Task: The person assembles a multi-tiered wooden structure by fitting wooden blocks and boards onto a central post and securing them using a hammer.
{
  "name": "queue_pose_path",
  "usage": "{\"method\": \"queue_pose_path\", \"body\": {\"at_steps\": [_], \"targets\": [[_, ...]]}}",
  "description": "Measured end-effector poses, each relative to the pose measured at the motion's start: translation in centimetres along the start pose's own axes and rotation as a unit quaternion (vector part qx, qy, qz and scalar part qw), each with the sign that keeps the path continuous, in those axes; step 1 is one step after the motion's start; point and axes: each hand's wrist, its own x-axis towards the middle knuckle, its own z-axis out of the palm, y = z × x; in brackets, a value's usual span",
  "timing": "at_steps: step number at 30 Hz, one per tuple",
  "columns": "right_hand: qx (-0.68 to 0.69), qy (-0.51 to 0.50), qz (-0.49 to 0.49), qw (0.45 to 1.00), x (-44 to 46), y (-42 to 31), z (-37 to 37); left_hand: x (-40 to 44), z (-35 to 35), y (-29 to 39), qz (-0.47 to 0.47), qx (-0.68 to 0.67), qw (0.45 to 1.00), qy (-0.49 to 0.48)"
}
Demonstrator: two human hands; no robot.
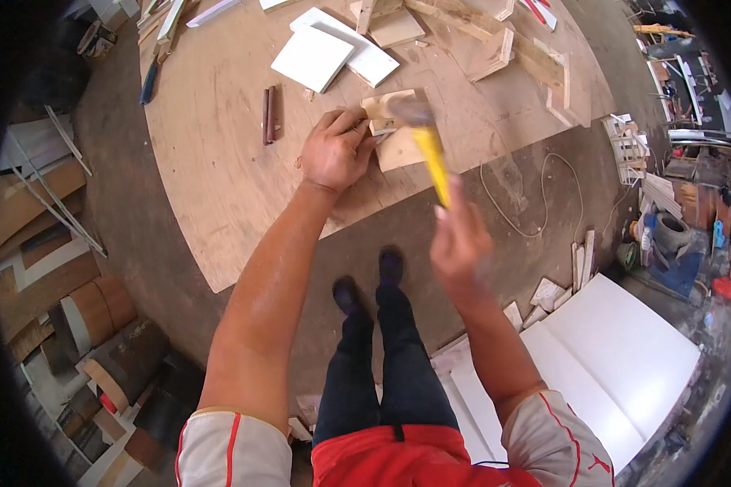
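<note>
My right hand [460,239] is closed round the yellow handle of a hammer [433,158]. The hammer's head, smeared by motion, is over the right part of a small wooden piece [379,105]; whether they touch I cannot tell. My left hand [335,152] rests at the table's near side, its fingers gripping that piece at its left end. Under the small piece lies a flat light board [406,148]. Anything pinched between my left thumb and finger is too small to make out.
The plywood table [211,178] bears two brown sticks [269,116], white panels [313,58], a blue-handled tool [149,81] and a wooden frame [528,57]. A cord [536,231] lies on the floor. White boards [617,349] lie at right, wood offcuts [97,308] at left.
</note>
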Motion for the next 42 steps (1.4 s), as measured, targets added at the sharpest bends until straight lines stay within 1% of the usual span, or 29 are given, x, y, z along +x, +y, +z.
{"method": "queue_pose_path", "body": {"at_steps": [2,3,5,7,9,12,14,16,19,20,23,26,27,30,33,34,37,38,40,42], "targets": [[-0.065,-0.069,0.048,0.994,0.0,0.4,0.4,0.5,0.2,0.7,-0.002,-0.006,1.0,0.013],[-0.042,-0.061,0.049,0.996,0.5,0.1,1.5,0.7,-0.7,-0.5,0.009,0.02,1.0,0.009],[-0.047,-0.065,0.056,0.995,1.2,-0.3,0.0,0.6,-0.1,-0.4,0.014,0.019,1.0,0.011],[-0.014,0.009,0.021,1.0,1.2,-0.4,-1.3,0.6,0.2,0.1,0.011,0.006,1.0,0.014],[-0.005,0.012,0.017,1.0,0.8,-0.4,-1.0,0.1,0.2,-0.1,0.005,0.004,1.0,0.011],[-0.032,-0.063,0.047,0.996,-0.2,0.1,1.4,0.1,0.4,0.2,0.008,0.004,1.0,0.003],[-0.039,-0.06,0.053,0.996,0.5,0.4,1.1,0.2,0.2,-0.1,0.006,0.008,1.0,0.005],[-0.032,-0.076,0.083,0.993,1.2,-0.9,-0.5,-0.1,0.2,0.0,0.009,0.007,1.0,0.004],[0.047,0.051,0.027,0.997,1.4,-1.5,-1.4,0.5,0.2,0.0,0.01,0.008,1.0,0.007],[0.052,0.065,0.021,0.996,1.0,-1.2,-0.9,0.3,0.1,0.0,0.009,0.008,1.0,0.004],[-0.013,-0.053,0.08,0.995,-0.4,0.6,1.9,0.5,0.1,0.0,0.015,0.015,1.0,0.003],[0.001,-0.064,0.079,0.995,1.0,-0.2,0.0,0.5,-0.1,0.0,0.011,0.013,1.0,-0.001],[0.008,-0.06,0.079,0.995,1.5,-0.3,-0.5,0.7,0.0,0.2,0.015,0.011,1.0,0.002],[0.041,0.073,0.012,0.996,1.5,-0.5,-0.8,0.5,-0.1,-0.1,0.014,0.017,1.0,0.009],[0.007,-0.036,0.092,0.995,-0.2,0.8,2.4,0.7,0.4,0.1,0.016,0.015,1.0,0.011],[-0.025,-0.044,0.092,0.994,0.0,1.1,1.8,0.5,0.5,0.1,0.014,0.011,1.0,0.013],[0.001,-0.065,0.097,0.993,1.3,0.8,-0.1,0.3,0.2,-0.1,0.015,0.018,1.0,0.011],[0.022,-0.036,0.083,0.996,1.5,0.6,-0.7,0.6,0.4,-0.2,0.018,0.021,1.0,0.014],[0.037,0.058,0.023,0.997,1.9,0.3,-0.9,0.7,0.2,0.0,0.018,0.024,0.999,0.013],[0.025,0.044,0.043,0.998,0.6,0.5,-0.3,0.3,-0.1,-0.1,0.015,0.031,0.999,0.008]]}}
